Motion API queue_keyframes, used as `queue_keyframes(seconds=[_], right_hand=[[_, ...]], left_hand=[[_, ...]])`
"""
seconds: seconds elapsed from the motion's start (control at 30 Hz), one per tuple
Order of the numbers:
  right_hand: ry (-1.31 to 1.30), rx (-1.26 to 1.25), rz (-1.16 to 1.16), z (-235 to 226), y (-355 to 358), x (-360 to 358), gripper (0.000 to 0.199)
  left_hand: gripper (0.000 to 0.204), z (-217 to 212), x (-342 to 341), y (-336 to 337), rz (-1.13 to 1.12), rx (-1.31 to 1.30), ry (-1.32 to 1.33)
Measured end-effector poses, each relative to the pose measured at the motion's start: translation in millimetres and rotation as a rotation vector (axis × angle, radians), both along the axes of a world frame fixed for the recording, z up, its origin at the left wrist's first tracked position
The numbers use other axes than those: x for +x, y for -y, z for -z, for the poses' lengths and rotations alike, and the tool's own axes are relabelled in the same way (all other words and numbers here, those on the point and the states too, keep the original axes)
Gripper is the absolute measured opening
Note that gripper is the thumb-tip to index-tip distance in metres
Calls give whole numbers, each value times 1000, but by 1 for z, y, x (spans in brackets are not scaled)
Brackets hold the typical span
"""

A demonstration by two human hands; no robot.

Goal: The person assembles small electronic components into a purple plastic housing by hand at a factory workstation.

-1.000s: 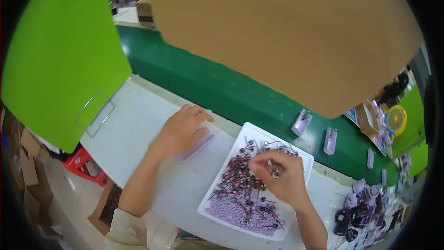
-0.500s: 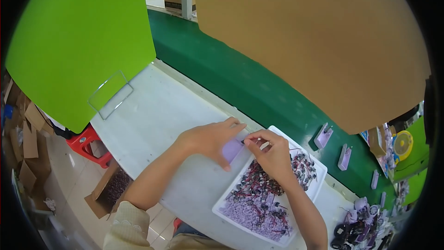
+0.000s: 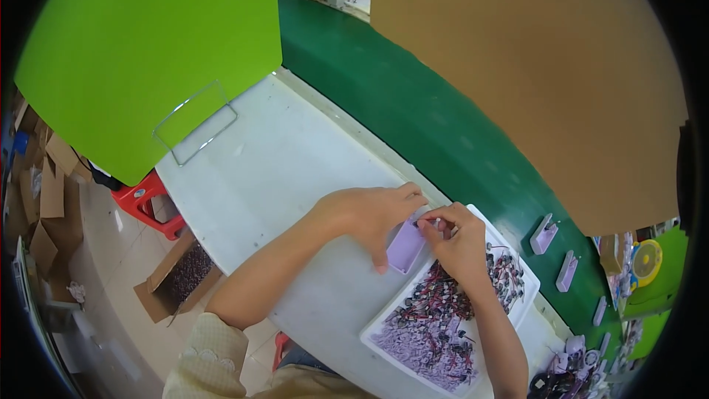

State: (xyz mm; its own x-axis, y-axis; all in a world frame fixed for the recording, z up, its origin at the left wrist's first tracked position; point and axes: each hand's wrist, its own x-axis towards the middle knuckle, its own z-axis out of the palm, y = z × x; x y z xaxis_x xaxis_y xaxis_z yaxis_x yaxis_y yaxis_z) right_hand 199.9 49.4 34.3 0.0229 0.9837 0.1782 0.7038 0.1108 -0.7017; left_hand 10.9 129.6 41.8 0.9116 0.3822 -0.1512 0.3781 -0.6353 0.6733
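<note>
A shallow, rectangular light-purple plastic case (image 3: 407, 249) lies on the white worktable, its hollow side up. My left hand (image 3: 369, 220) spans it from the left, thumb at the near end and fingers round the far end. Over the far right corner of the case, my right hand (image 3: 456, 242) pinches a small dark part (image 3: 418, 223), mostly hidden by the fingertips. Beneath my right wrist is a white tray (image 3: 374, 330) heaped with small dark components on red and black wires and little purple pieces (image 3: 413, 351).
Similar purple cases (image 3: 545, 238) stand spaced along the green conveyor belt (image 3: 413, 114) beyond the table. Purple and black parts (image 3: 572, 373) pile up at the lower right. A bent wire frame (image 3: 196, 124) sits by the green panel (image 3: 148, 52). A red stool (image 3: 150, 205) and open carton (image 3: 177, 281) are at left.
My view has shifted, so the table and belt sit differently in the picture. Both hands stay at the purple case, and more of its hollow now shows between them.
</note>
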Motion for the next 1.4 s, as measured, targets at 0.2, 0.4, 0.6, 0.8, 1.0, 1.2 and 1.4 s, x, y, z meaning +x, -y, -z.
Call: queue_keyframes(seconds=[0.2, 0.4, 0.6, 0.8, 1.0, 1.2, 1.4], right_hand=[[92, 35, -24, -6, 0, -5, 11], [100, 17, -74, -6, 2, -4, 9], [123, 70, -73, -1, 0, -4, 9], [77, 45, -56, -1, -1, -4, 8], [140, 54, -99, -1, -3, -6, 6], [293, 1, -127, -15, -5, -7, 6], [298, -74, -71, -8, -7, -9, 9]], left_hand=[[110, -1, 0, 0, 7, 50, -11], [111, 3, 1, -1, 10, 40, -10], [111, 1, 4, 0, 4, 37, -48], [109, 0, 3, 0, -1, 36, -29], [109, 1, 1, -1, -10, 34, -54], [109, -1, 7, -1, 13, 39, -31], [119, 8, 9, 1, 48, 49, 28]])
